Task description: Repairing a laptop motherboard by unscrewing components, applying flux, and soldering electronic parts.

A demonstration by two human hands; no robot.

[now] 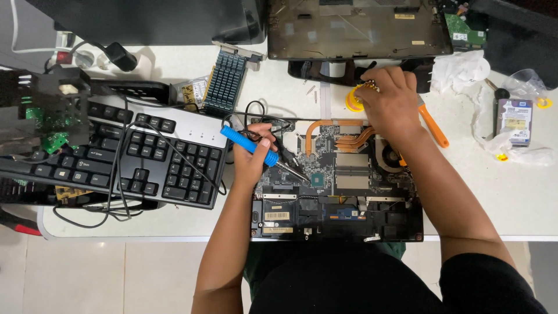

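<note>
Here the left hand (pixel 251 156) grips a blue soldering iron (pixel 256 147) while the right hand (pixel 388 100) pinches a yellow spool (pixel 353 102).

A white worktable (pixel 511 197) fills most of the frame, evenly lit. Along the bottom edge, pale floor tiles (pixel 116 279) show at lower left, with faint grout lines.

- Blue-handled soldering iron (pixel 251 146) gripped in left hand (pixel 251 161), tip set down on opened laptop board (pixel 337 180).
- Right hand (pixel 390 100) placed over yellow solder spool (pixel 353 102) beyond the board.
- Black keyboard (pixel 125 157) seen left, on white desk (pixel 511 197).
</note>
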